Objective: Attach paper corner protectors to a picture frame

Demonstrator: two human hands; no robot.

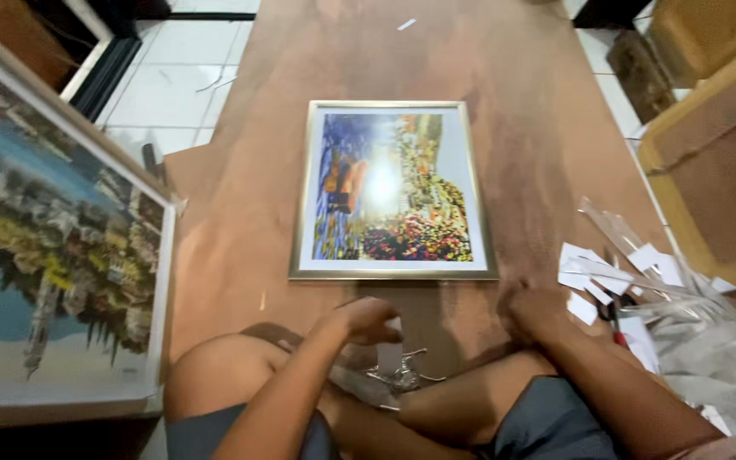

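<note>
A framed picture (392,190) with a thin metal-coloured frame lies flat on a brown board (521,102), glare on its glass. My left hand (359,321) hovers just below the frame's near edge, fingers curled around a small white piece (390,353), above a heap of small metal clips (398,379). My right hand (537,311) rests as a loose fist on the board near the frame's lower right corner; nothing shows in it. My bare knees are folded beneath both arms.
A larger framed landscape picture (53,247) leans at the left. White paper scraps and clear plastic wrap (641,290) pile up at the right, with red-handled scissors among them. Brown cardboard pieces (717,162) stand at the far right. White floor tiles show at the upper left.
</note>
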